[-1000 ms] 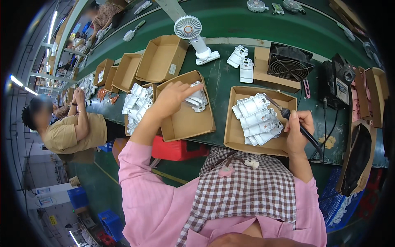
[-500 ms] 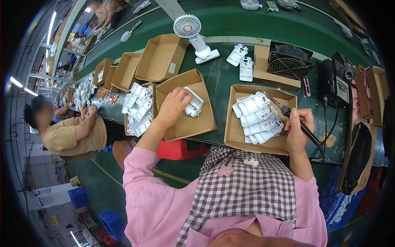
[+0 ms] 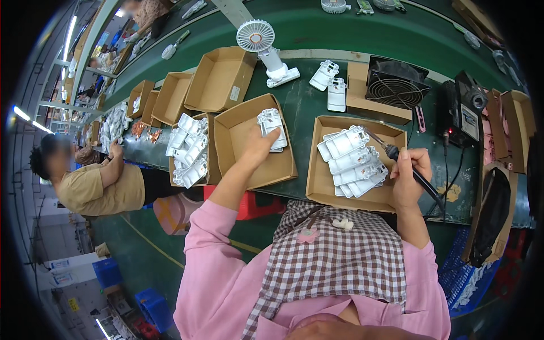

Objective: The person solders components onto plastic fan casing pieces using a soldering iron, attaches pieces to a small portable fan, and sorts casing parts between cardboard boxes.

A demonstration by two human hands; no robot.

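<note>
1. The white cases [image 3: 271, 119] in the left hand [image 3: 262, 146] were in or just above the middle box [image 3: 241, 122], towards its 1 o'clock corner; whether they rested on its bottom could not be told.
2. The left thumb pressed on the cases' near part, the other fingers mostly hidden below, so the grip looked like a pinch, probably to keep overlapping pieces together.
3. The right hand [image 3: 409, 174] had its fingers closed round the soldering iron [image 3: 429, 187], pen-fashion, likely keeping skin off the metal end. The tip pointed to 10 o'clock; contact with a case could not be told.
4. At the middle box's 3 o'clock, the right box [image 3: 351, 203] held a fanned pile [image 3: 351, 158] of cases, overlapped perhaps so each small end stayed exposed.
5. At its 9 o'clock, the left box [image 3: 188, 147] held more cases, jumbled, within the left arm's reach.
6. At the right box's 1 o'clock, a black fan [image 3: 396, 90] stood on a carton, raised perhaps to draw away fumes; at 2 o'clock sat a black power unit [image 3: 456, 116], its red light lit, the cords [image 3: 446, 164] hanging close to the iron.
7. Two loose cases [image 3: 336, 93] lay on the table between the white fan [image 3: 255, 35] and the carton.
</note>
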